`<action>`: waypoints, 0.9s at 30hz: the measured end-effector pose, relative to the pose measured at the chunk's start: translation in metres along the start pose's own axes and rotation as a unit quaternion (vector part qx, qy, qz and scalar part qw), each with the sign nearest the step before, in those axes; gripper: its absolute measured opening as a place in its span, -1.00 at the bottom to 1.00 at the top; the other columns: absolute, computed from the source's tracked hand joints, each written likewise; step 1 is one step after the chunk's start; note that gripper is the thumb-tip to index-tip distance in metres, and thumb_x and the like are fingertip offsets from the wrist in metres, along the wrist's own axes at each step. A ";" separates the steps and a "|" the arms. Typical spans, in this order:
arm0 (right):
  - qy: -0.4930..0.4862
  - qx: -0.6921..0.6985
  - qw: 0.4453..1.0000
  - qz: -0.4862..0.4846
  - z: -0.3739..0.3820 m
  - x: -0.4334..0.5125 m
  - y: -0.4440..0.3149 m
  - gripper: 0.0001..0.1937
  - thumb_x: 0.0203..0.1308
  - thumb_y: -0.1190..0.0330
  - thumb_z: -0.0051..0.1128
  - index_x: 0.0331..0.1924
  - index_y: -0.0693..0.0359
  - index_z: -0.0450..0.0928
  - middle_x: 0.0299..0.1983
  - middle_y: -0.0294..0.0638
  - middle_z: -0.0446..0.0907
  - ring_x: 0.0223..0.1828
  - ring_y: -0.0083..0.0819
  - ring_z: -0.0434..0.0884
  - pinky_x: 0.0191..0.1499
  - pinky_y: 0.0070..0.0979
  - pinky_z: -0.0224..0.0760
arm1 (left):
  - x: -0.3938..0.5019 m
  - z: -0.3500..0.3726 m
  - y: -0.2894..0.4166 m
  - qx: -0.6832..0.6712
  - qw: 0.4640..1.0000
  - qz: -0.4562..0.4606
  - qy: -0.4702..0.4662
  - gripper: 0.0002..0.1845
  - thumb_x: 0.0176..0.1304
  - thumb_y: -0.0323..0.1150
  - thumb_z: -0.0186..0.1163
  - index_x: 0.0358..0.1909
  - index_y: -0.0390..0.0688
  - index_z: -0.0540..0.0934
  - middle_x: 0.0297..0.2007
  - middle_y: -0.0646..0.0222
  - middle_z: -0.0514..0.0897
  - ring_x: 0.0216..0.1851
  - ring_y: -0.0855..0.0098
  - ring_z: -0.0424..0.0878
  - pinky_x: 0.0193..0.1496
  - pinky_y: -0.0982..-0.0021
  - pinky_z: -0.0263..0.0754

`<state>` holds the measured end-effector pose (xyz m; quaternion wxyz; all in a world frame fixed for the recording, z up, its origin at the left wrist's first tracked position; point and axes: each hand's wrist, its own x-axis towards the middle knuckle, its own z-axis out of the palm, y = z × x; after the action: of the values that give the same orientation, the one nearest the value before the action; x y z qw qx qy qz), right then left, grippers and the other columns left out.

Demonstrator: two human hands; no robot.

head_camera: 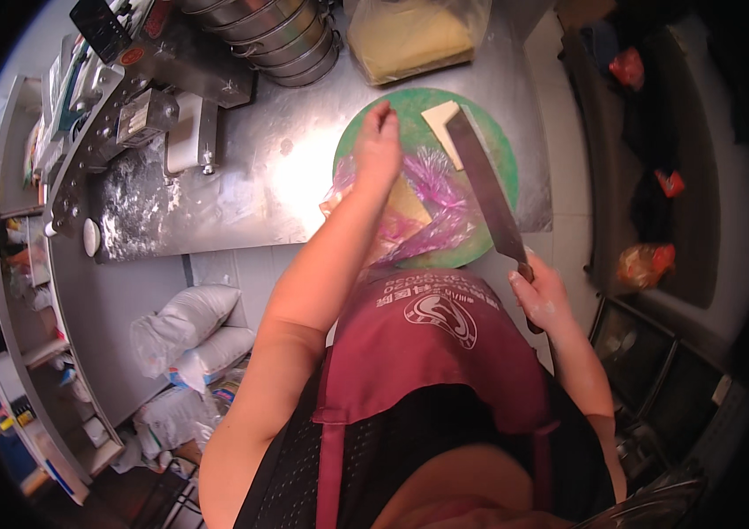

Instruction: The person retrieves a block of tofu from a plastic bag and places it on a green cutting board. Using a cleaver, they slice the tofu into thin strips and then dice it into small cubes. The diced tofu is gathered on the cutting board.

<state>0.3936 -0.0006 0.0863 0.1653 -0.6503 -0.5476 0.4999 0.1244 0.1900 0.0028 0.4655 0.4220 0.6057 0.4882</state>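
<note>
My right hand (539, 294) grips the handle of a long, wide-bladed knife (487, 185), whose blade points away from me over the right side of a round green cutting board (503, 142). Partly under the blade lies a pale, flat, straight-edged food piece (440, 122). My left hand (379, 145) is above the board's left part, fingers slightly bent; whether it holds anything cannot be told. Near my left forearm, a pink-purple plastic bag (444, 192) lies crumpled around a yellowish flat slab (408, 202), partly hidden by the arm.
Beyond the board on the steel table (262, 172) sits a clear bag with a yellow block (414, 46). Stacked steel steamers or pots (295, 46) and a metal machine (196, 59) stand at the back left. White flour-like powder covers the table's left end. Full sacks (196, 324) lie below.
</note>
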 end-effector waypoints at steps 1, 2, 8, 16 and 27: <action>-0.006 -0.050 0.999 -0.017 0.009 0.001 -0.014 -0.51 0.29 0.31 0.05 0.32 0.11 0.39 -0.41 -0.01 0.62 -0.41 -0.08 0.64 -0.26 -0.28 0.51 | 0.002 -0.016 0.002 -0.025 1.000 0.006 -0.005 -0.53 0.46 -0.19 0.00 0.25 -0.29 0.44 0.12 0.12 0.59 0.14 0.30 0.56 0.22 0.34 0.40; -0.017 -0.082 0.996 -0.021 0.016 0.001 -0.028 -0.50 0.26 0.31 0.07 0.30 0.12 0.40 -0.32 0.16 0.63 -0.22 0.11 0.63 -0.09 -0.17 0.49 | 0.004 -0.023 0.003 -0.051 0.999 0.014 -0.015 -0.52 0.49 -0.16 -0.03 0.25 -0.30 0.44 0.13 0.12 0.59 0.15 0.31 0.55 0.23 0.34 0.39; 0.007 -0.155 0.982 -0.108 0.067 0.011 -0.024 -0.51 0.25 0.32 0.06 0.28 0.17 0.39 -0.34 0.14 0.63 -0.22 0.14 0.61 -0.11 -0.04 0.47 | -0.001 -0.038 -0.011 0.024 0.988 0.067 -0.134 -0.44 0.54 -0.01 -0.18 0.10 -0.31 0.56 0.02 0.17 0.67 0.08 0.31 0.57 0.22 0.32 0.35; 0.008 -0.164 0.980 -0.117 0.084 0.017 -0.015 -0.51 0.23 0.36 0.06 0.27 0.20 0.38 -0.32 0.12 0.63 -0.25 0.13 0.61 -0.16 -0.02 0.47 | -0.003 -0.052 -0.020 0.047 0.985 0.042 -0.163 -0.42 0.55 0.00 -0.22 0.06 -0.32 0.58 0.03 0.15 0.67 0.10 0.34 0.55 0.23 0.33 0.33; -0.007 -0.134 0.986 -0.095 0.083 0.017 -0.019 -0.54 0.22 0.39 0.05 0.23 0.23 0.43 -0.28 0.06 0.66 -0.26 0.08 0.64 -0.17 -0.05 0.49 | -0.001 -0.050 -0.037 -0.021 0.988 0.023 -0.149 -0.48 0.56 -0.15 -0.24 -0.04 -0.40 0.58 -0.03 0.09 0.67 0.07 0.27 0.58 0.23 0.32 0.36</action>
<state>0.3127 -0.0069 0.0556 0.1195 -0.6080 -0.6703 0.4084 0.0732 0.1730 -0.0285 0.5478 0.4941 0.5097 0.4428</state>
